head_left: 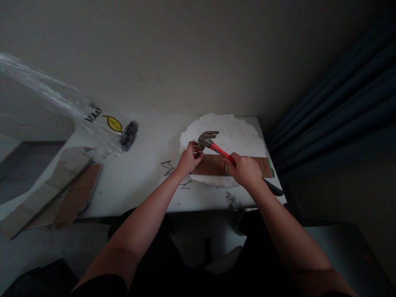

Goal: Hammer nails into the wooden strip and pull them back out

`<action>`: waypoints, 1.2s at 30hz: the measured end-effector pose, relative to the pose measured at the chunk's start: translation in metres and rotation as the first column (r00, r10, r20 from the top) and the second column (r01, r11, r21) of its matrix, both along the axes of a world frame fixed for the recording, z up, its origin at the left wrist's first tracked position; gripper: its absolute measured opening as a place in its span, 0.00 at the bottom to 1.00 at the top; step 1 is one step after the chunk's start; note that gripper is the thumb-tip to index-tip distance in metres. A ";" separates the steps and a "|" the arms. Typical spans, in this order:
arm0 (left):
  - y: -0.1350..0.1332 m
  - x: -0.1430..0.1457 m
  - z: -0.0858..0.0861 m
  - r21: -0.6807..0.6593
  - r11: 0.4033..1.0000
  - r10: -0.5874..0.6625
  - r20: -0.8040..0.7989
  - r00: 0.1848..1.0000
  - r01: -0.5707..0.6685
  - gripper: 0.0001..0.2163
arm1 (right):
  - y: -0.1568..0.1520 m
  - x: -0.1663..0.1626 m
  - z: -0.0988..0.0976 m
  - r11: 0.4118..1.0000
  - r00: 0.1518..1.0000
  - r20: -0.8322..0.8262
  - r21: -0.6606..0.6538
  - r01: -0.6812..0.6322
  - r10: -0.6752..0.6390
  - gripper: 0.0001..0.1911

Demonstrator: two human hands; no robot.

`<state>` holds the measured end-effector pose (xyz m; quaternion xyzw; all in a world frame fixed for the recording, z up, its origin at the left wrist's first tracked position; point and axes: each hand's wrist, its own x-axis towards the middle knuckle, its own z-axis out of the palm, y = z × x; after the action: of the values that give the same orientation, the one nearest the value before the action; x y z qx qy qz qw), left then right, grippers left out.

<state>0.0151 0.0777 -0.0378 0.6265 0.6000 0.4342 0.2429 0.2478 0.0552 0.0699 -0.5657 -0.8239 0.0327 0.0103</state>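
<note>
My right hand [246, 170] is wrapped round the red handle of a claw hammer [220, 150], whose black grip end sticks out past the wrist. The metal head hovers over the left end of a brown wooden board [210, 166], close to the fingertips of my left hand [188, 159]. Those fingers are pinched together at the board's end; what they hold is too small and dark to make out. Under the board lies a white, ragged-edged sheet [230, 128] with dark specks. Several loose nails [168, 167] rest on the table left of the board.
A clear plastic bag [102, 128] with a yellow print and dark contents stands at the table's left. Wooden planks [77, 194] overhang the left front edge of the white table [145, 181]. Dark curtains [337, 103] hang at the right, and a wall [192, 62] rises behind.
</note>
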 end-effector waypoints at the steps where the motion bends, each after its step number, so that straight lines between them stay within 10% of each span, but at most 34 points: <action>1: 0.000 0.000 0.001 -0.001 1.000 -0.002 0.002 1.000 0.002 0.19 | 0.000 0.000 0.000 1.000 1.000 0.003 -0.005 -0.002 0.002 0.22; 36: -0.001 0.000 0.000 -0.007 1.000 -0.004 0.009 1.000 0.004 0.20 | -0.001 -0.001 0.003 0.999 0.999 0.028 -0.033 0.017 -0.016 0.22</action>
<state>0.0156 0.0772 -0.0373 0.6250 0.5992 0.4342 0.2487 0.2468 0.0545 0.0727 -0.5729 -0.8187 0.0383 -0.0101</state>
